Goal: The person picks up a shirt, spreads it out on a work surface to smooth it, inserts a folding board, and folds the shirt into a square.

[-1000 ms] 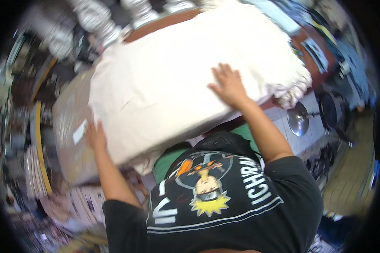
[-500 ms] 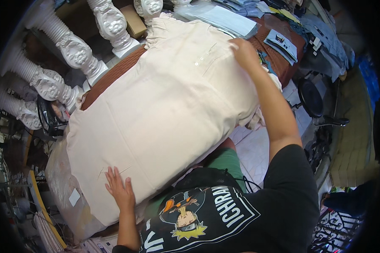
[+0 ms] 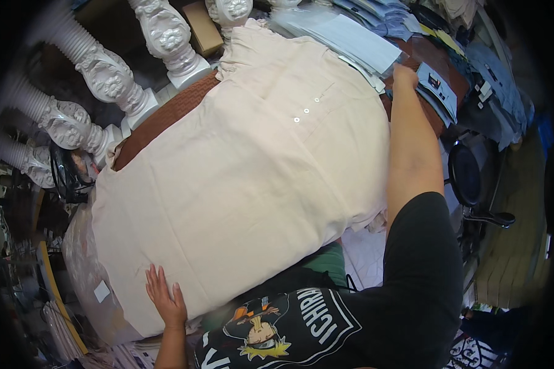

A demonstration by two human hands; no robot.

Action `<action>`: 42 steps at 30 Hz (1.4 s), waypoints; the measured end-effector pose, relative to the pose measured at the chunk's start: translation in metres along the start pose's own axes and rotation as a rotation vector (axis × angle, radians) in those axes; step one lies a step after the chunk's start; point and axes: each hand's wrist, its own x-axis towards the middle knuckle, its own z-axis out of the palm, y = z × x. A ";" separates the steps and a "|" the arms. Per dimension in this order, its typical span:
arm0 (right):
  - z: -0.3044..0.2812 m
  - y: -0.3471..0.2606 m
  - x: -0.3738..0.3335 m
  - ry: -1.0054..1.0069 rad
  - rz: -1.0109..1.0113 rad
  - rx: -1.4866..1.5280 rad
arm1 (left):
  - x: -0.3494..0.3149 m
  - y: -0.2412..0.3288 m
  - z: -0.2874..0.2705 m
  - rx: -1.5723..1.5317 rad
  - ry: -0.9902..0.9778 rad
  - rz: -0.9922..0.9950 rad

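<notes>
A cream-pink shirt (image 3: 228, 166) with a short row of white buttons is spread across a large padded bundle in front of me. My left hand (image 3: 167, 301) lies flat on its near left part, fingers spread. At the far right my right hand (image 3: 405, 77) reaches past the shirt with its fingers closed. It is beside the corner of a stack of flat, pale blue plastic packets (image 3: 357, 40); what its fingers hold, if anything, is hidden. Just right of that hand is a folded light blue garment (image 3: 437, 91) on a reddish-brown cloth (image 3: 421, 52).
White carved columns (image 3: 108, 71) line the far left side, a cardboard box (image 3: 203, 29) among them. Blue garments (image 3: 495, 86) pile up at the far right. A black round pan-like object (image 3: 465, 173) stands right of my arm. Clear plastic wrap (image 3: 83, 270) covers the bundle's left end.
My right hand has moved right and away from the shirt's far edge to the plastic packets, and its fingers have closed. The left hand stays flat on the shirt as the view shifts slightly.
</notes>
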 end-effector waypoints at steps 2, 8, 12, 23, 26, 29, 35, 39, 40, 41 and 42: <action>-0.025 -0.017 -0.010 0.040 -0.107 0.125 | -0.002 0.001 -0.001 -0.027 0.005 -0.013; -0.045 -0.013 -0.049 -0.161 -0.043 0.906 | 0.003 0.000 0.003 -0.039 0.030 0.005; -0.030 0.004 -0.067 -0.025 -0.358 0.110 | 0.006 -0.002 0.005 -0.052 0.044 0.016; -0.003 -0.023 -0.069 0.077 -0.553 -0.289 | 0.007 0.001 -0.001 -0.046 0.040 0.024; -0.011 -0.053 -0.080 -0.017 -0.687 -0.343 | 0.005 0.005 -0.006 -0.039 0.026 -0.004; -0.034 -0.081 -0.112 -0.074 -0.801 -0.247 | 0.004 0.007 -0.004 -0.050 0.033 -0.009; -0.008 -0.042 -0.064 -0.251 -0.719 -0.009 | 0.009 0.005 -0.003 -0.063 0.038 0.012; -0.026 -0.055 -0.068 -0.160 -0.591 0.291 | 0.004 0.004 -0.004 -0.065 0.041 -0.010; -0.033 -0.056 -0.065 -0.127 -0.550 0.417 | 0.004 0.003 -0.003 -0.079 0.052 -0.003; -0.039 -0.057 -0.063 -0.093 -0.507 0.543 | 0.005 0.001 -0.002 -0.092 0.063 0.006; -0.045 -0.058 -0.062 -0.039 -0.507 0.682 | 0.007 0.000 -0.001 -0.106 0.074 0.017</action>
